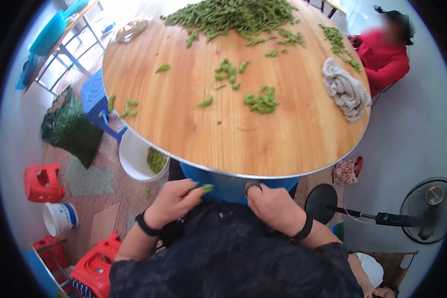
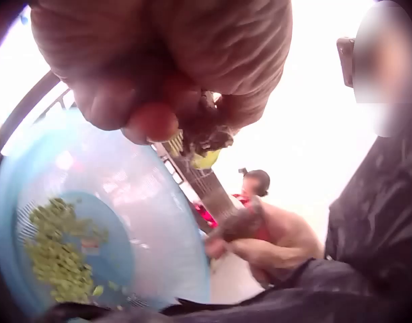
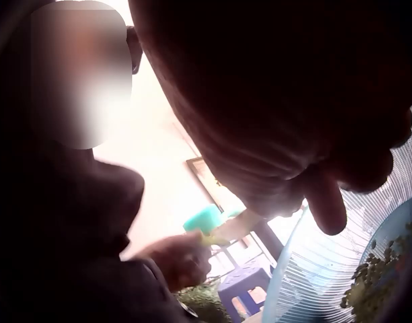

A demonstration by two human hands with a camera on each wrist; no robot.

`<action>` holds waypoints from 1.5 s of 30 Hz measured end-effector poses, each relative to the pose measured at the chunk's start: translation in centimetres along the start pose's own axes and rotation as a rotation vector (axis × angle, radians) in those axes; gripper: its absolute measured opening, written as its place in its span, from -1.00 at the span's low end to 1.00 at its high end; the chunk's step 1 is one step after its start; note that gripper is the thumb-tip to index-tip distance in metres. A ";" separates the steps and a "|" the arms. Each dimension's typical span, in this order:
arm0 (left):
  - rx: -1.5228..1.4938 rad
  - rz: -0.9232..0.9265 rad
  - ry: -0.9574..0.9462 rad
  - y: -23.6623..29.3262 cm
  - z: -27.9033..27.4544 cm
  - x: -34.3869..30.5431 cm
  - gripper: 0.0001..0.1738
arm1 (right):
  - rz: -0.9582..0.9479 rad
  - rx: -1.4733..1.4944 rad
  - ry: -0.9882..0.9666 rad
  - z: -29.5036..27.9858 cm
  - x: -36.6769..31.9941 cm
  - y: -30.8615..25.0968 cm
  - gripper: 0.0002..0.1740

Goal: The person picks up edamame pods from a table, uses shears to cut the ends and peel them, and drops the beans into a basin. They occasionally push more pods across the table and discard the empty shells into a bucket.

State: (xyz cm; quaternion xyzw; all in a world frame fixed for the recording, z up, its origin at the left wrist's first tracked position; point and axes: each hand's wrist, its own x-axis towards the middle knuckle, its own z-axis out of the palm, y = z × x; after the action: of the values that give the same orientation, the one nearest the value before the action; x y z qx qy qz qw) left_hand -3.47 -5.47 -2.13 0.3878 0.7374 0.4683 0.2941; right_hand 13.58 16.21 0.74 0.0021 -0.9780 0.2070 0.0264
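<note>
My left hand (image 1: 171,201) pinches a green bean pod (image 1: 206,188) between thumb and fingers, just in front of the table edge. In the left wrist view, part of the pod (image 2: 206,159) shows beneath the fingers, beside something dark and crumpled. Across from it, my right hand (image 1: 275,206) has its fingers curled, with a dark band at the fingertips and no pod visible in it. Below both hands is a blue slatted basket (image 2: 169,229), partly hidden under the table; shelled green beans (image 2: 58,252) lie inside it.
The round wooden table (image 1: 184,134) carries a large pod heap (image 1: 233,17), scattered pods and a cloth (image 1: 345,89). A white bucket (image 1: 129,154) stands at left, near a blue stool (image 1: 94,92). At right are a fan (image 1: 427,211) and a seated person (image 1: 382,59).
</note>
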 end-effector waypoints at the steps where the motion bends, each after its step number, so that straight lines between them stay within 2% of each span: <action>1: 0.022 -0.022 0.157 -1.2 -0.6 -0.5 -0.71 | 0.003 0.051 -0.029 -0.8 -0.1 0.1 -0.86; 3: 0.249 -0.168 0.349 -3.6 -2.8 -1.7 -0.84 | 0.031 0.065 -0.009 -2.6 0.3 0.5 -0.86; 4: 0.434 -0.158 0.464 -6.0 -3.8 -2.5 -0.79 | 0.090 0.058 0.030 -3.7 0.9 1.2 -0.86; 5: 0.403 -0.197 0.491 -7.0 -4.7 -3.2 -0.64 | 0.149 0.054 0.068 -4.7 1.6 2.0 -0.85; 7: 0.341 -0.243 0.565 -7.1 -5.6 -4.0 -0.57 | 0.254 0.031 0.160 -6.5 3.8 4.3 -0.84; 9: 0.281 -0.214 0.582 -6.9 -5.6 -4.1 -0.61 | 0.287 -0.012 0.272 -7.3 6.6 6.9 -0.83; 11: 0.244 -0.159 0.445 -6.2 -5.2 -3.9 -0.70 | 0.274 -0.055 0.332 -7.0 9.2 9.0 -0.82; 12: 0.152 -0.250 0.397 -4.6 -4.6 -3.6 -0.79 | 0.202 -0.059 0.395 -6.6 10.3 9.8 -0.83; 13: 0.153 -0.245 0.407 -3.8 -4.0 -3.1 -0.79 | 0.129 -0.062 0.457 -6.1 11.3 10.5 -0.84; 17: 0.142 -0.018 0.232 -1.5 -2.2 -1.9 -0.84 | 0.304 -0.071 0.327 -6.0 12.3 11.3 -0.83; 18: 0.115 0.022 0.192 -1.4 -1.8 -1.7 -0.84 | 0.298 -0.073 0.325 -6.0 12.1 11.3 -0.83; 20: 0.087 0.058 0.147 -0.9 -1.2 -1.2 -0.83 | 0.354 0.006 0.461 -5.5 10.6 10.8 -0.82; 21: 0.005 0.052 0.032 -0.2 -1.0 -0.7 -0.82 | 0.359 0.008 0.457 -5.2 9.8 10.1 -0.82; 22: -0.078 0.044 -0.083 0.6 -0.7 0.0 -0.79 | 0.307 0.066 0.523 -5.1 8.9 8.9 -0.82; 23: -0.079 0.035 -0.086 1.5 -0.3 0.6 -0.79 | 0.253 0.127 0.588 -4.9 8.0 7.6 -0.82; 25: -0.486 -0.158 -0.255 3.6 0.8 1.8 -0.70 | 0.209 0.174 0.532 -4.2 6.0 3.8 -0.79; 26: -0.485 -0.173 -0.246 4.4 1.8 2.6 -0.70 | 0.161 0.212 0.484 -3.7 5.2 2.0 -0.75; 27: -0.666 -0.151 -0.203 5.0 3.0 3.4 -0.67 | 0.063 0.331 0.523 -3.1 4.9 0.5 -0.82; 28: -0.847 -0.124 -0.155 5.2 3.9 4.0 -0.63 | 0.022 0.328 0.461 -2.0 4.3 -0.3 -0.82; 31: -0.915 -0.062 -0.192 4.1 5.1 4.8 -0.57 | 0.010 0.346 0.368 0.1 2.9 -0.9 -0.83; 32: -0.891 -0.002 -0.087 4.1 5.6 4.5 -0.65 | 0.045 0.358 0.346 0.5 2.6 -0.9 -0.83; 33: -0.888 -0.014 -0.084 4.0 5.3 4.2 -0.65 | 0.047 0.369 0.342 0.5 2.4 -0.9 -0.83; 35: -0.744 -0.126 -0.130 3.8 4.4 3.5 -0.75 | 0.154 0.592 0.544 -0.5 2.0 -0.8 -0.85; 36: -0.694 -0.143 -0.120 3.9 4.6 3.3 -0.75 | 0.208 0.706 0.410 -1.5 1.9 -0.5 -0.86; 37: -0.693 -0.153 -0.125 3.7 4.7 3.1 -0.75 | 0.217 0.713 0.409 -1.8 2.1 -0.2 -0.86; 39: -0.705 -0.172 -0.276 3.1 4.6 2.7 -0.74 | 0.152 0.729 0.182 -2.1 2.4 0.1 -0.89; 40: -0.677 -0.212 -0.295 3.3 4.5 2.7 -0.74 | 0.245 0.826 0.033 -2.3 2.4 0.0 -0.94; 41: -0.677 -0.219 -0.296 3.2 4.4 2.6 -0.74 | 0.248 0.831 0.032 -2.3 2.4 -0.1 -0.94; 43: -0.717 -0.211 -0.342 3.2 4.1 2.4 -0.76 | 0.400 1.158 -0.083 -2.3 2.5 -0.2 -0.92; 45: -0.707 -0.153 -0.341 3.7 4.2 2.2 -0.77 | 0.407 1.199 -0.128 -2.0 2.6 0.1 -0.91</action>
State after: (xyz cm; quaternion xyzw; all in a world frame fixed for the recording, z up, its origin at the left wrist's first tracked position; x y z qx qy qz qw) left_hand -0.18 -0.73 -0.52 0.2788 0.4982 0.5989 0.5615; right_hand 11.12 17.09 2.69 -0.1570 -0.6726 0.7190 -0.0776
